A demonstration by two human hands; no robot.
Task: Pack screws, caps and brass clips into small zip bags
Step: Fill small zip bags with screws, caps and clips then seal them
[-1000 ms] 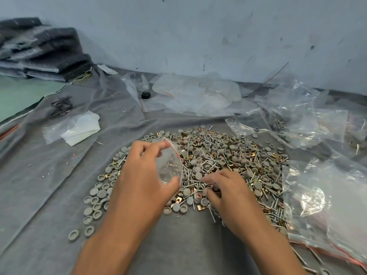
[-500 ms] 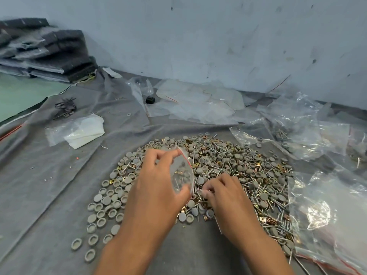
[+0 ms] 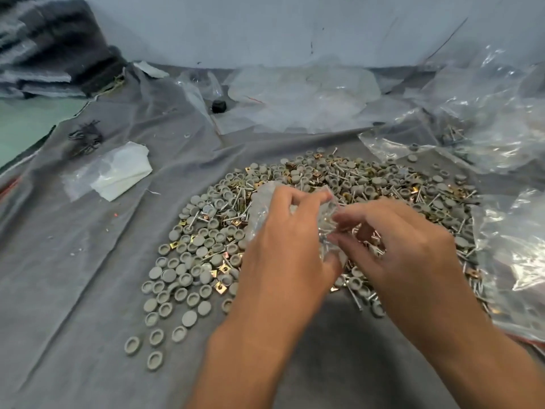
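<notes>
Right hand (image 3: pixel 395 249) risen from pile to zip bag (image 3: pixel 321 228) pinched by left hand (image 3: pixel 283 249), fingers curled at its mouth, large bags (image 3: pixel 513 255) alongside

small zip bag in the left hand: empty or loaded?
Loaded: screws show through the small zip bag held by the left hand. Count: cannot tell.

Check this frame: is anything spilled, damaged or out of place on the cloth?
Nothing stands out. The pile of caps, screws and clips is loose, with a few caps strayed at its near-left edge. The left hand holds the bag; the right hand reaches its mouth.
</notes>
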